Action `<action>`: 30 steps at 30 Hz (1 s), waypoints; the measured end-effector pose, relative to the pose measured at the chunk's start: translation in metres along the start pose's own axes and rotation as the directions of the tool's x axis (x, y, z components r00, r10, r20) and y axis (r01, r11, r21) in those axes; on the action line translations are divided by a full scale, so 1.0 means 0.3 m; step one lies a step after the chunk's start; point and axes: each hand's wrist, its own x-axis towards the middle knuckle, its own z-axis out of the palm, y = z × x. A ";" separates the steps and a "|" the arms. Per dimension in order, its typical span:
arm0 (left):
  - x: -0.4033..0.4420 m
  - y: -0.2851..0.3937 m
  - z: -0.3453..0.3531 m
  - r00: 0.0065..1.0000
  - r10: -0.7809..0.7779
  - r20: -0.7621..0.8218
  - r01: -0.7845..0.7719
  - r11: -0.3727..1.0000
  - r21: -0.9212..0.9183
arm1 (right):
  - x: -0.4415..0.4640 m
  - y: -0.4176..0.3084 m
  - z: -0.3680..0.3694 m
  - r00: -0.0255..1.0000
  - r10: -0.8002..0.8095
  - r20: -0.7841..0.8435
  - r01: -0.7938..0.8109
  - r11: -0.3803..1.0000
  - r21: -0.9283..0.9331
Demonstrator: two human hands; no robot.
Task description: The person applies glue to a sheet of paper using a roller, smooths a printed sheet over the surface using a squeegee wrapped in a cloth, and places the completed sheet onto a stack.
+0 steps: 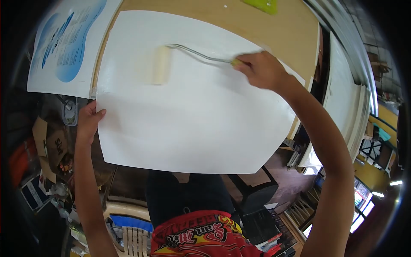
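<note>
A large white sheet point(192, 124) lies on a brown board tabletop point(291, 34), its near part hanging out past the table toward my body. My right hand point(265, 70) is closed around the yellowish handle of a paint roller point(162, 64). The roller's cream sleeve sits on the upper left of the sheet, slightly blurred, and its bent metal rod runs right to my fist. At the sheet's left edge, my left hand point(90, 118) pinches the border, thumb on top and fingers underneath, partly hidden.
A printed white and blue poster point(68, 47) lies left of the sheet. A yellow-green item point(262, 5) is at the table's far side. Below are a cardboard box point(53, 145), a plastic chair point(128, 210) and a black chair point(252, 188). Long white panels point(342, 103) stand at right.
</note>
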 end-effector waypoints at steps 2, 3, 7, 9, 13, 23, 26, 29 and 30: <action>0.002 0.002 -0.005 1.000 -0.002 -0.005 0.003 0.999 0.042 | -0.167 0.111 -0.020 0.996 0.094 -0.008 -0.094 0.996 -0.008; 0.001 -0.001 -0.003 1.000 -0.006 -0.004 0.006 0.998 0.067 | -0.268 0.169 -0.038 0.986 0.164 0.013 -0.164 0.986 -0.013; 0.007 -0.014 -0.002 0.999 0.033 -0.001 -0.033 0.998 0.053 | -0.679 0.389 -0.077 0.902 0.432 0.023 -0.430 0.900 -0.067; 0.009 -0.016 -0.003 1.000 0.013 -0.021 -0.012 0.998 0.058 | -0.865 0.464 -0.090 0.846 0.533 0.014 -0.533 0.846 0.000; 0.016 -0.016 -0.006 0.995 -0.057 -0.082 0.061 0.997 0.043 | -1.122 0.519 -0.161 0.802 0.597 -0.028 -0.589 0.782 -0.205; 0.032 -0.053 0.007 0.989 0.016 -0.147 -0.020 1.000 -0.023 | -0.878 0.702 -0.268 0.870 0.470 -0.151 -0.491 0.853 -0.175; 0.035 -0.049 0.001 0.990 0.015 -0.137 -0.014 1.000 0.009 | -0.687 0.700 -0.329 0.945 0.292 -0.145 -0.319 0.920 -0.228; 0.015 -0.048 0.006 0.993 0.039 -0.110 -0.039 0.999 0.006 | -0.474 0.602 -0.403 0.961 0.277 0.000 -0.265 0.920 -0.289; 0.014 -0.055 0.008 0.993 0.040 -0.115 -0.041 0.999 -0.006 | -0.413 0.580 -0.394 0.980 0.200 -0.006 -0.194 0.943 -0.271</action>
